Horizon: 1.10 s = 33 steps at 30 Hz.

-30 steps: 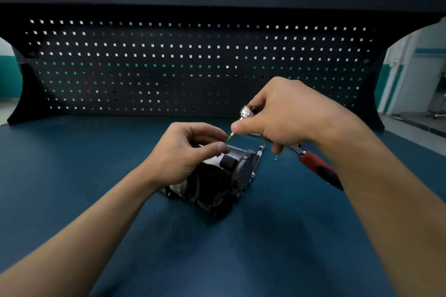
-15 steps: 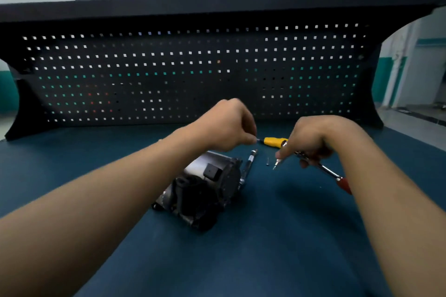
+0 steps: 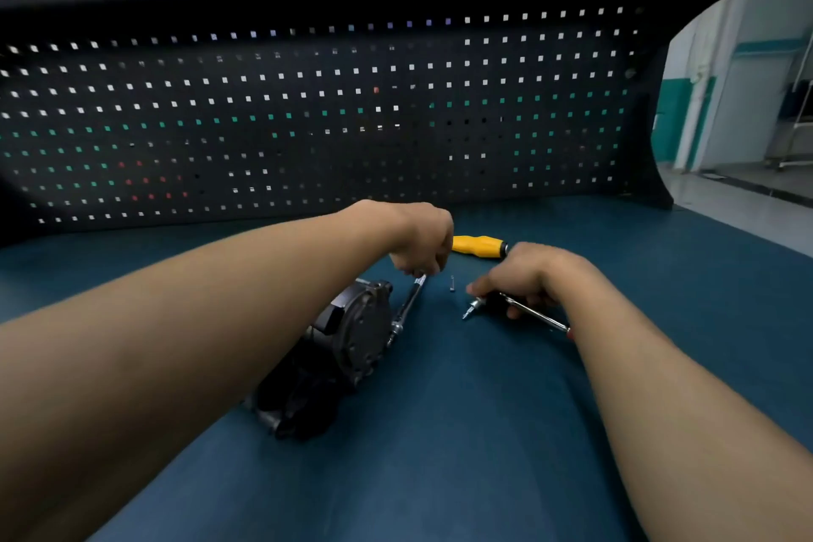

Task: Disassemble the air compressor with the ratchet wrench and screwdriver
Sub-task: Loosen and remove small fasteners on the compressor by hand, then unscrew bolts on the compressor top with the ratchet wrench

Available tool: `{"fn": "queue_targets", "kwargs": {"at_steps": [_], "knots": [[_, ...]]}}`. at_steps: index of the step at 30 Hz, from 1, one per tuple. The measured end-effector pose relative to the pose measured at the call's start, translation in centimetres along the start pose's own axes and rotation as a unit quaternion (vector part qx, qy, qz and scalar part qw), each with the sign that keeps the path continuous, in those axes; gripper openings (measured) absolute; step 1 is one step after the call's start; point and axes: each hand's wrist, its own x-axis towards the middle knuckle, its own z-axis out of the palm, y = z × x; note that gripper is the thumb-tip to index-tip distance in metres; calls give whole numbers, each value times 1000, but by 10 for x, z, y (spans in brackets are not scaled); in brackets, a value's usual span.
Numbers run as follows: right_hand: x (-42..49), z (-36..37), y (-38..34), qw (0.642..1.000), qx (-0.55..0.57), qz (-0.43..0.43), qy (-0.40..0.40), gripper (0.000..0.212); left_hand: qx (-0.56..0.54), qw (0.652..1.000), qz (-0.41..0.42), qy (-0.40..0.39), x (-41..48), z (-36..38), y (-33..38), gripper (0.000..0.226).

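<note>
The dark air compressor (image 3: 352,343) lies on its side on the blue mat. A silver extension bar (image 3: 407,306) lies along its right side. My left hand (image 3: 422,240) reaches over the compressor. Its curled fingertips pinch a small screw just above the bar's upper end, and the screw is almost hidden. My right hand (image 3: 528,277) grips the ratchet wrench (image 3: 534,315) low over the mat; its bit end points left and its red handle runs under my wrist. A loose screw (image 3: 452,283) lies between my hands. The yellow screwdriver (image 3: 479,244) lies just beyond them.
A black pegboard (image 3: 308,123) walls off the back of the bench, with a shelf above it. The blue mat (image 3: 440,453) stretches toward me. The bench's right edge opens onto a corridor floor (image 3: 748,189).
Both hands left the compressor and moved to the back right. My left hand carried a small screw down toward the mat, and my right hand lowered the ratchet wrench beside the loose screw.
</note>
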Motion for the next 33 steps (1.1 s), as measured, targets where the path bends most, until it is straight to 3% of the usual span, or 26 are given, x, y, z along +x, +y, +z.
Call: {"fn": "queue_targets", "kwargs": {"at_steps": [4, 7, 24, 29, 33], "knots": [[11, 13, 8, 996, 63, -25, 58, 35, -12, 1000, -11, -25, 22, 12, -1, 11], [15, 15, 12, 995, 82, -27, 56, 36, -13, 999, -9, -34, 35, 16, -5, 10], [25, 21, 11, 994, 61, -37, 80, 40, -60, 998, 12, -16, 43, 22, -20, 24], [21, 18, 8, 995, 66, -25, 75, 44, -148, 984, 8, 100, -10, -8, -45, 22], [17, 16, 1, 997, 28, -7, 78, 44, -238, 938, 14, 251, -91, 4, -70, 13]]}}
